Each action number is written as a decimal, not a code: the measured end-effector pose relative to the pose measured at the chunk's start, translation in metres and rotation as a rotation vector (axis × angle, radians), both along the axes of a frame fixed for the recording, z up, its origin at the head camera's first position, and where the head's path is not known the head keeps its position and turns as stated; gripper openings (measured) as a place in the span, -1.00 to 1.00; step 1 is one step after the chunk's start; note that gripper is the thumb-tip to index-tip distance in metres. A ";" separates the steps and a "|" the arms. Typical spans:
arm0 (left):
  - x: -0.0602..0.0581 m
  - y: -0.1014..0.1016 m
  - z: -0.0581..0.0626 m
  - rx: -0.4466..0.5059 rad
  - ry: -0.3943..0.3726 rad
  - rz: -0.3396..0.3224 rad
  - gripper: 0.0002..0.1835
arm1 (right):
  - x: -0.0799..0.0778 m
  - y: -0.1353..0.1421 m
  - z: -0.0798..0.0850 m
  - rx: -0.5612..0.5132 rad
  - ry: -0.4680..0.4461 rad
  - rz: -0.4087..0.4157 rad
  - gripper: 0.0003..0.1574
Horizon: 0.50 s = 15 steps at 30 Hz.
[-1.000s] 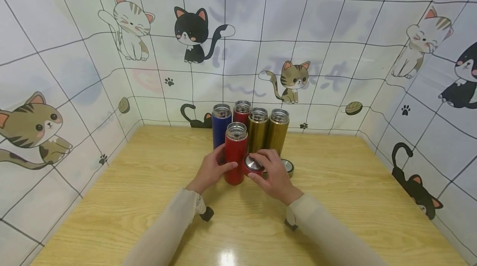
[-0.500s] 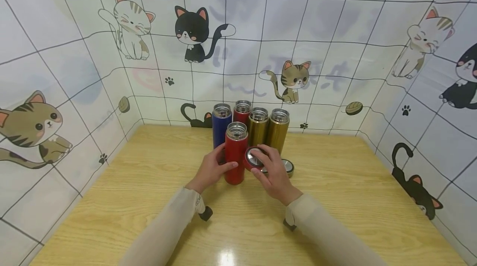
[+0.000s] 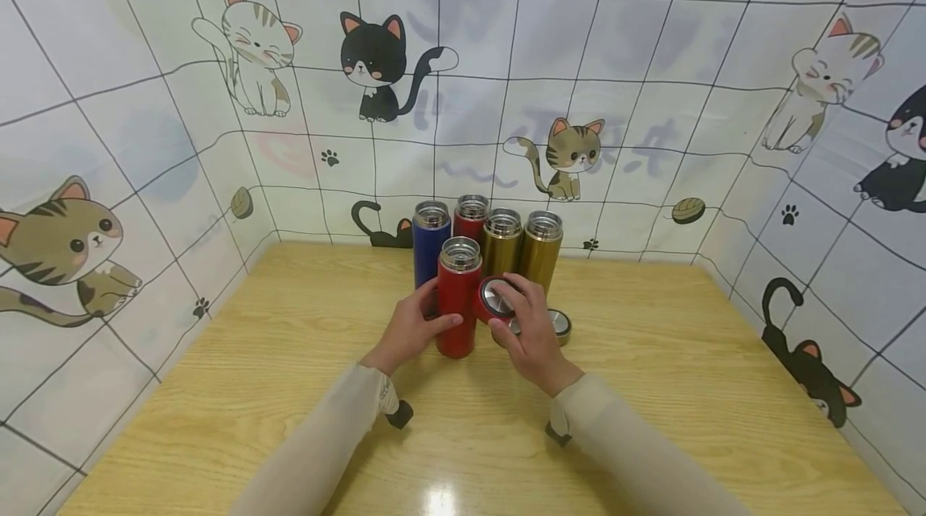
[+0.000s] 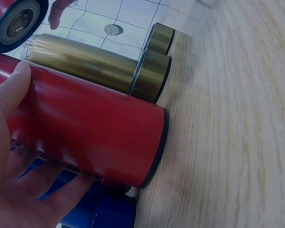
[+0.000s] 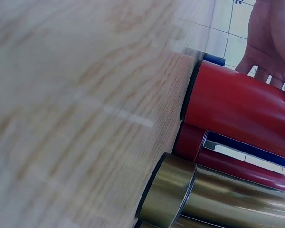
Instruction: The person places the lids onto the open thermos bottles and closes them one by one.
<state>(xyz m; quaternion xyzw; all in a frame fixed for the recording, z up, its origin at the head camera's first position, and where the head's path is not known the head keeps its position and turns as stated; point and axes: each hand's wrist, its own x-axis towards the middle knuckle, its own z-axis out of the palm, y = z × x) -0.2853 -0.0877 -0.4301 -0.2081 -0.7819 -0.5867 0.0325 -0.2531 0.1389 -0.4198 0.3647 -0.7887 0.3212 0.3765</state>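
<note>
My left hand [image 3: 412, 329] grips a red thermos bottle [image 3: 457, 299] that stands upright with its steel mouth uncovered. In the left wrist view the thumb lies along the near side of this red bottle [image 4: 99, 123] and the fingers curl behind it. Beside the bottle, my right hand [image 3: 534, 335] holds a red lid [image 3: 496, 297] by its edge, tilted, its steel top facing the head camera. The lid's dark-rimmed underside [image 4: 21, 23] shows in the left wrist view. Part of the left hand [image 5: 268, 47] appears in the right wrist view; the right hand is mostly outside it.
Behind stand a blue bottle [image 3: 430, 247], a darker red bottle [image 3: 470, 217] and two gold bottles [image 3: 501, 247], all uncovered. A gold lid [image 3: 559, 325] lies right of my right hand, with another gold lid [image 4: 152, 76] near it. The cat-print wall [image 3: 637, 178] rises behind the table [image 3: 651, 387].
My right hand has lifted the red lid slightly and tilted it, moving it a little right along the bottle's side. The left hand and the red bottle have stayed in place.
</note>
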 end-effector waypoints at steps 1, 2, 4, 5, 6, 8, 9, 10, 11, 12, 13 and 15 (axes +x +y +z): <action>0.000 0.000 0.000 -0.005 -0.004 0.005 -0.22 | 0.000 0.000 0.000 -0.002 0.006 -0.002 -0.31; 0.000 0.001 0.001 -0.009 -0.007 0.006 -0.22 | 0.000 0.000 0.001 -0.003 0.015 -0.006 -0.30; 0.001 0.001 0.001 -0.018 -0.010 0.010 -0.22 | -0.001 0.000 0.002 -0.007 0.028 -0.015 -0.29; 0.001 0.001 0.002 -0.023 -0.011 0.014 -0.22 | -0.002 0.000 0.002 -0.008 0.039 -0.019 -0.29; 0.001 0.002 0.002 -0.027 -0.011 0.017 -0.22 | -0.003 -0.001 0.003 -0.011 0.047 -0.023 -0.28; 0.001 0.002 0.002 -0.029 -0.008 0.018 -0.22 | -0.004 -0.001 0.004 -0.014 0.061 -0.031 -0.28; 0.001 0.002 0.002 -0.029 -0.008 0.021 -0.22 | -0.004 -0.001 0.005 -0.016 0.066 -0.032 -0.27; 0.001 0.001 0.002 -0.027 -0.009 0.022 -0.22 | -0.004 -0.001 0.005 -0.016 0.070 -0.037 -0.27; 0.001 0.001 0.001 -0.025 -0.008 0.022 -0.22 | -0.004 -0.002 0.005 -0.017 0.072 -0.042 -0.27; 0.001 0.001 0.001 -0.023 -0.006 0.021 -0.21 | -0.004 -0.002 0.005 -0.019 0.072 -0.045 -0.27; 0.001 0.001 0.001 -0.020 -0.005 0.021 -0.21 | -0.004 -0.003 0.005 -0.020 0.073 -0.051 -0.26; 0.001 0.001 0.000 -0.016 -0.005 0.025 -0.21 | -0.004 -0.004 0.005 -0.026 0.072 -0.058 -0.25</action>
